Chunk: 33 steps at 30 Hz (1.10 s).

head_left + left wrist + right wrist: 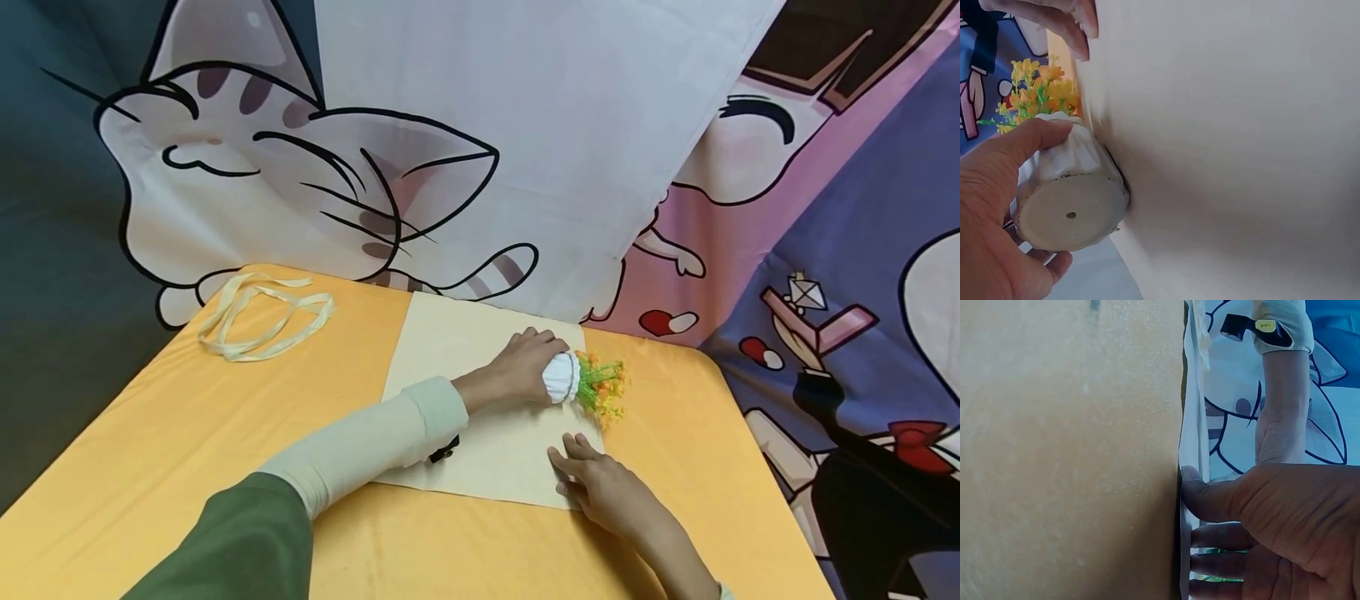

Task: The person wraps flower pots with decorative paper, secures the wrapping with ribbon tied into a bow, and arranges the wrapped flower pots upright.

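Observation:
My left hand point(522, 367) grips a small white ribbed flowerpot point(1072, 206) that lies tilted on its side, its flat base with a small hole showing in the left wrist view. Yellow and orange artificial flowers point(602, 387) on green stems stick out of the pot toward the right. Under the pot lies a rectangular cream sheet point(472, 467); whether it is paper or cloth I cannot tell. My right hand point(607, 487) rests with extended fingers at the sheet's near right corner. In the right wrist view its thumb point(1210, 499) touches the sheet's edge.
A loosely looped cream ribbon point(273, 333) lies at the far left of the table, which has a yellow-orange cover point(345, 542). Behind and to the right hang curtains point(555, 150) printed with cartoon figures, reaching down to the table's edges.

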Each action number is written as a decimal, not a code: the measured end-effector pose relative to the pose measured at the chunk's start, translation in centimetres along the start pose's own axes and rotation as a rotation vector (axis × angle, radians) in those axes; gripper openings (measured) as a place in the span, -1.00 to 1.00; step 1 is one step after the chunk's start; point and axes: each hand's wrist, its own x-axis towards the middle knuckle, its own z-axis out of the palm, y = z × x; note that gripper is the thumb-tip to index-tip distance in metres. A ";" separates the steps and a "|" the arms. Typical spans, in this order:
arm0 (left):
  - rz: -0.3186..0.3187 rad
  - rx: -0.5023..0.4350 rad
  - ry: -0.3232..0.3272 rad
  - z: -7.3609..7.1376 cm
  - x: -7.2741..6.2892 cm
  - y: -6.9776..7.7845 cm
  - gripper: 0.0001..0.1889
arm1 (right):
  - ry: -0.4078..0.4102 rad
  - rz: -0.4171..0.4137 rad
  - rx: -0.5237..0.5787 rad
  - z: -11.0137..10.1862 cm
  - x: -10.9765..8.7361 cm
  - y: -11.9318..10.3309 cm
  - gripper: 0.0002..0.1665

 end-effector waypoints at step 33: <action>-0.028 0.095 -0.010 0.9 -0.5 0.2 0.05 | 0.016 0.023 0.015 0.3 -0.3 0.2 -0.48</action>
